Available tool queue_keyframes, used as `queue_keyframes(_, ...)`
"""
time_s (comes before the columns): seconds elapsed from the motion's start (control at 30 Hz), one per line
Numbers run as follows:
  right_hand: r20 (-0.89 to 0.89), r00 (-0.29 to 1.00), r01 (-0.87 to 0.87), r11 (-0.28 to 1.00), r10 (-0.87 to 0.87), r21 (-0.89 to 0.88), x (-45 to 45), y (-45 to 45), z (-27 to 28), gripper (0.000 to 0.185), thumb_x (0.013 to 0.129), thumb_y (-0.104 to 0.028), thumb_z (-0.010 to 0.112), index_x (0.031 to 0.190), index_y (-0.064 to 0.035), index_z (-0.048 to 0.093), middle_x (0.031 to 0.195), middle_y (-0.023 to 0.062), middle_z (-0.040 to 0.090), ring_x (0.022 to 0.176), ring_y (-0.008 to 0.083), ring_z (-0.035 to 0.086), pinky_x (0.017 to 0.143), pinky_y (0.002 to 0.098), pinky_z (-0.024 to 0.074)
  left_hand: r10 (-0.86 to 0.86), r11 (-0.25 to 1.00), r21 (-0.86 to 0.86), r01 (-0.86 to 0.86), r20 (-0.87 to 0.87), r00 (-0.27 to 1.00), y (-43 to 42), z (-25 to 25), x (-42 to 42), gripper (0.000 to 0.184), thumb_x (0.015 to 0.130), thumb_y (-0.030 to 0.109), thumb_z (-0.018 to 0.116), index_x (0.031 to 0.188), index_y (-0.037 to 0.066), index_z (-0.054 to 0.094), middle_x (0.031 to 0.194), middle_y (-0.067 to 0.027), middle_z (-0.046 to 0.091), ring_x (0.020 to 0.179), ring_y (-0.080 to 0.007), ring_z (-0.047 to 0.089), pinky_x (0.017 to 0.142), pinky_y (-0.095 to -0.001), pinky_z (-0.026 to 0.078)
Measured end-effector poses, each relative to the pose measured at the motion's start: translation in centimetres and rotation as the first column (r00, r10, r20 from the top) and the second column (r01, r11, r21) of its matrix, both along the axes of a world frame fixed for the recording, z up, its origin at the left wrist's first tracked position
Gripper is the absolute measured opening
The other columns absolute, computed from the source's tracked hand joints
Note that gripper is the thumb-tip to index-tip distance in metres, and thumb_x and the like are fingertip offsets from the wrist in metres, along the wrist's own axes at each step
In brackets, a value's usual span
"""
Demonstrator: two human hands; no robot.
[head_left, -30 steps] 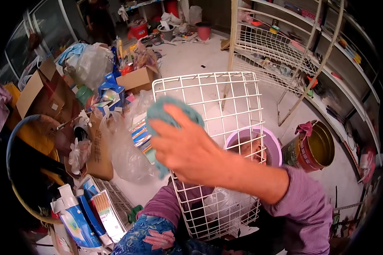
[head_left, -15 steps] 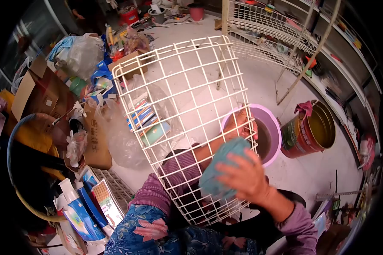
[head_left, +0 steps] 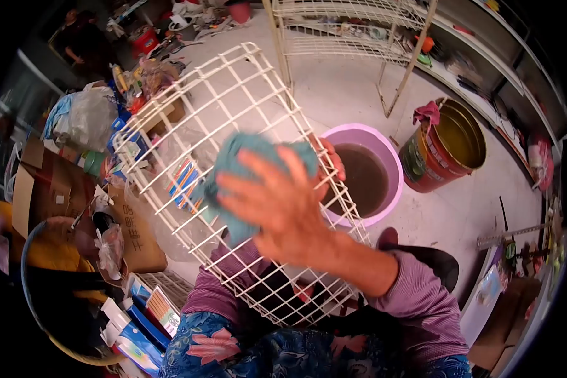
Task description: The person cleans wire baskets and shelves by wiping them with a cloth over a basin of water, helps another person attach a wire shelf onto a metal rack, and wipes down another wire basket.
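A white wire rack [head_left: 233, 94] is tilted in front of me above my lap. My right hand [head_left: 274, 205] presses a teal cloth [head_left: 242, 154] against the rack's near face, its fingers spread over the cloth and slightly blurred. Behind the rack, my left hand [head_left: 329, 165] grips its right edge, with the forearm passing under the wires. Just right of that hand, a purple basin [head_left: 394, 179] on the floor holds murky water.
A large metal bucket [head_left: 431, 160] with a pink cloth stands right of the basin. Wire shelving [head_left: 334, 50] rises behind. Cardboard boxes [head_left: 138, 233], bags and packets crowd the left. A person [head_left: 85, 41] stands at the far left.
The rack has tilted further and shifted left. My right hand and the cloth have moved up and left across it from its lower right side. The view has turned too.
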State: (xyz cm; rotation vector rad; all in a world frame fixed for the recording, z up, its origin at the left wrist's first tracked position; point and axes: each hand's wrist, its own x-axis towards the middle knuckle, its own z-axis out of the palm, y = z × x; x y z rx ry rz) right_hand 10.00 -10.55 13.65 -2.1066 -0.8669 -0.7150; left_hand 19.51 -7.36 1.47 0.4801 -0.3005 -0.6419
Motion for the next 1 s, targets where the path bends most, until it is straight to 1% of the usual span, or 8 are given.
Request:
queue_keyframes(0.07, -0.048, 0.998, -0.049, 0.998, 0.047, -0.029, -3.4, -0.5, -1.8, 0.047, 0.059, -0.004, 0.056, 0.104, -0.011, 0.066, 0.127, -0.0001, 0.056, 0.123, 0.0273, 0.046, 0.099, 0.0529, 0.0279, 0.125, 0.941, 0.316, -0.118, -0.001, 0.992, 0.4, -0.3, 0.4, 0.056, 0.089, 0.063, 0.034, 0.082, 0.011, 0.053, 0.059, -0.0086, 0.056, 0.055, -0.0251, 0.056, 0.051, -0.0341, 0.047)
queue_keyframes(0.37, -0.248, 0.944, 0.132, 0.939, -0.217, -0.316, -11.8, -11.3, -7.7, 0.048, 0.06, -0.001, 0.058, 0.106, -0.0104, 0.065, 0.124, 0.0046, 0.058, 0.113, 0.0302, 0.051, 0.096, 0.0429, 0.0324, 0.126, 0.99, 0.062, -0.128, 0.035, 0.991, 2.1, 3.1, -0.4, 0.05, 0.09, 0.056, 0.041, 0.077, 0.01, 0.053, 0.06, -0.0092, 0.056, 0.055, -0.023, 0.057, 0.048, -0.027, 0.046)
queue_keyframes(0.47, -0.367, 0.867, 0.462, 0.82, -0.337, 0.339, -8.0, -12.6, -7.4, 0.04, 0.067, 0.006, 0.058, 0.106, 0.0, 0.064, 0.117, 0.0182, 0.059, 0.104, 0.0337, 0.055, 0.09, 0.0423, 0.0418, 0.06, 0.998, 0.023, -0.06, 0.007, 0.998, 1.3, 2.9, -0.7, 0.053, 0.088, 0.058, 0.042, 0.076, 0.008, 0.053, 0.06, -0.0092, 0.054, 0.058, -0.0222, 0.056, 0.047, -0.0251, 0.043)
queue_keyframes(0.53, -0.263, 0.874, 0.483, 0.793, -0.409, 0.371, -4.5, -12.1, -3.2, 0.035, 0.07, 0.001, 0.064, 0.105, -0.0012, 0.064, 0.116, 0.0158, 0.061, 0.104, 0.0302, 0.055, 0.091, 0.0383, 0.0422, -0.03, 0.999, -0.041, 0.033, 0.068, 0.997, 1.2, 2.0, -0.2, 0.05, 0.09, 0.057, 0.041, 0.085, 0.008, 0.055, 0.071, -0.0111, 0.059, 0.067, -0.0236, 0.059, 0.053, -0.0248, 0.048)
queue_keyframes(0.67, -0.057, 0.987, 0.157, 0.982, -0.152, 0.102, -1.8, -7.3, -2.6, 0.037, 0.069, -0.009, 0.069, 0.105, -0.0131, 0.063, 0.129, 0.0034, 0.052, 0.117, 0.0288, 0.046, 0.083, 0.0457, 0.0388, 0.294, 0.936, 0.269, -0.228, -0.237, 0.926, 1.1, 2.6, -2.4, 0.044, 0.093, 0.053, 0.039, 0.108, 0.014, 0.051, 0.101, -0.0123, 0.062, 0.085, -0.0278, 0.063, 0.074, -0.0342, 0.056)
queue_keyframes(0.77, -0.152, 0.975, 0.154, 0.987, -0.16, -0.051, -5.5, -7.4, -5.7, 0.05, 0.057, 0.007, 0.056, 0.104, -0.0098, 0.063, 0.128, 0.0025, 0.053, 0.124, 0.0331, 0.039, 0.081, 0.0474, 0.0356, 0.107, 0.989, -0.062, -0.134, -0.323, 0.94, 2.5, 3.6, -1.7, 0.044, 0.092, 0.053, 0.041, 0.096, 0.012, 0.055, 0.088, -0.011, 0.063, 0.077, -0.0249, 0.061, 0.064, -0.0303, 0.054)
queue_keyframes(0.83, -0.238, 0.963, 0.124, 0.992, -0.125, -0.02, -7.5, -8.8, -7.8, 0.05, 0.056, 0.008, 0.055, 0.103, -0.0087, 0.063, 0.126, 0.0034, 0.054, 0.124, 0.0342, 0.039, 0.083, 0.0479, 0.0362, 0.148, 0.985, 0.07, -0.156, 0.103, 0.984, 3.4, 3.2, 1.0, 0.049, 0.089, 0.055, 0.045, 0.069, 0.011, 0.052, 0.059, -0.0083, 0.054, 0.056, -0.0226, 0.054, 0.05, -0.0266, 0.046)
queue_keyframes(1.0, -0.465, 0.859, 0.243, 0.97, -0.213, 0.005, -11.7, -12.7, -10.6, 0.051, 0.051, 0.011, 0.048, 0.098, -0.0034, 0.062, 0.121, 0.0054, 0.056, 0.121, 0.0381, 0.039, 0.098, 0.0439, 0.0361, 0.179, 0.984, -0.021, -0.178, 0.096, 0.979, 5.1, 3.8, 2.8, 0.054, 0.087, 0.056, 0.045, 0.065, 0.008, 0.055, 0.062, -0.0121, 0.058, 0.059, -0.0247, 0.057, 0.042, -0.0231, 0.044)
